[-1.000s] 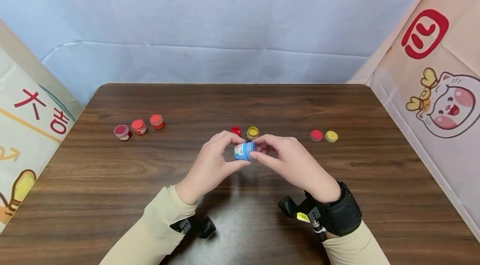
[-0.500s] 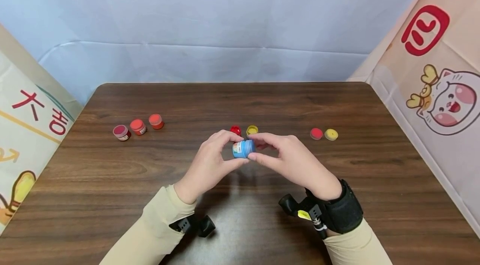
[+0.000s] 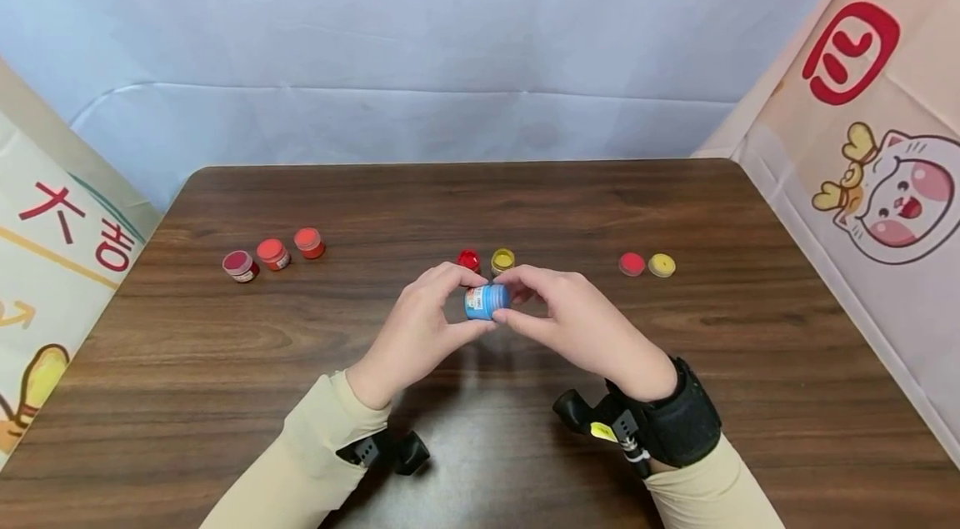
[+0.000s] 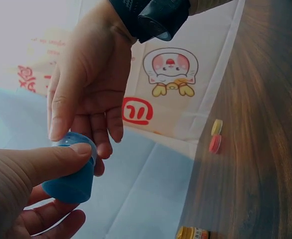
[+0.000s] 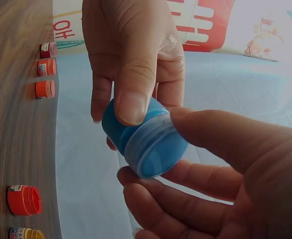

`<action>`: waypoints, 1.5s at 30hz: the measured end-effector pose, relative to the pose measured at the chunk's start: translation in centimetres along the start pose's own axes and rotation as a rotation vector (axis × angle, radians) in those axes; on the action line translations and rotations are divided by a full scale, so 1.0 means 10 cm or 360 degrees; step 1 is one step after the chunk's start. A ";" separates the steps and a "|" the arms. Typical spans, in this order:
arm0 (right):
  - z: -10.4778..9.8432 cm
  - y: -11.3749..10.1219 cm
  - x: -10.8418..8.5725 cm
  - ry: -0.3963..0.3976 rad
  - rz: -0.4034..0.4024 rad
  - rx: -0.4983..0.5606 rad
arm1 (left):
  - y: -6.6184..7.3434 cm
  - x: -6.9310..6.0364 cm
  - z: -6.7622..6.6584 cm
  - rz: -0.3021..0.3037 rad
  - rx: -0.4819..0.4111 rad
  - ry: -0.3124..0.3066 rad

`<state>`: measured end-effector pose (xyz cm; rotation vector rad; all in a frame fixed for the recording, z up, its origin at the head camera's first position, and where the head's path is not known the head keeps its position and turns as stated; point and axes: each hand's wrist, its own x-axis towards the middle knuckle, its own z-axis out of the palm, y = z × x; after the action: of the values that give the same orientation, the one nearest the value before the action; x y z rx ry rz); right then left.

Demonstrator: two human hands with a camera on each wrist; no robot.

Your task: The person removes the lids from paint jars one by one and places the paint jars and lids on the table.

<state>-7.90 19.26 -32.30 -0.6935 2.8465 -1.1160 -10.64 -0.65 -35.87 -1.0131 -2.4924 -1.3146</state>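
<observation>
A small blue jar (image 3: 478,303) is held on its side above the table, between both hands. The left hand (image 3: 412,329) grips its labelled body between thumb and fingers. At the lid end, the right hand (image 3: 581,325) pinches the clear-rimmed lid (image 5: 158,147). In the right wrist view the lid sits on the jar. Just behind the hands stand an uncapped red jar (image 3: 468,260) and an uncapped yellow jar (image 3: 502,260).
On the table (image 3: 420,204), a dark red jar (image 3: 241,266) and two orange-red jars (image 3: 273,254) (image 3: 309,243) stand at the left. A red lid (image 3: 632,264) and a yellow lid (image 3: 662,265) lie at the right. Cloth hangs behind.
The blue jar stays between both hands, with only slight shifts of the jar and fingers. The head view has shifted a little.
</observation>
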 end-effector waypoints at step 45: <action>-0.01 0.01 -0.01 0.0061 0.0003 0.0029 | -0.02 0.00 -0.01 0.0055 -0.0008 0.0082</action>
<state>-7.84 19.43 -32.27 -0.6760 2.8640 -1.1660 -10.78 -0.77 -35.92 -1.0053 -2.4241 -1.3209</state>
